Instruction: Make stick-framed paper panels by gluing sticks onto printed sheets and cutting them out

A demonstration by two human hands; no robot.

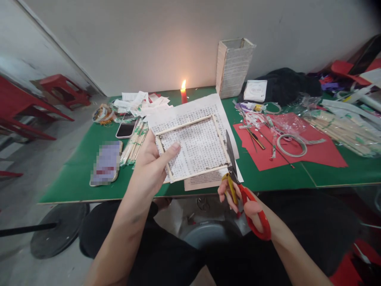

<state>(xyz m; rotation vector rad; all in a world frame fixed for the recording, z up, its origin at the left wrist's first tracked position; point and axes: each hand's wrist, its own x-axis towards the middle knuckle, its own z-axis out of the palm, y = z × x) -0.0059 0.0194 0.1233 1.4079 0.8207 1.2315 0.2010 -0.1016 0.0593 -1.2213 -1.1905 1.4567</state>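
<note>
My left hand (pixel 154 159) grips the left side of a frame of thin wooden sticks (pixel 187 126), its thumb lying over the paper. A printed sheet (pixel 193 149) covered in small characters lies against the frame and shows through it. Scissors (pixel 233 174) with one red and one yellow handle are in my right hand (pixel 241 202), fingers through the loops. Their blades are parted at the frame's right side, near its lower right corner; whether they touch the paper I cannot tell. Another printed sheet (pixel 223 105) lies behind the frame.
Beyond the sheets a lit red candle (pixel 183 95) burns. A tall paper-covered box (pixel 233 67) stands by the wall. Phones (pixel 107 163) and bundled sticks (pixel 135 141) lie left; red paper (pixel 321 153), a tape roll (pixel 291 145) and bagged sticks (pixel 342 131) lie right on the green table (pixel 74 174).
</note>
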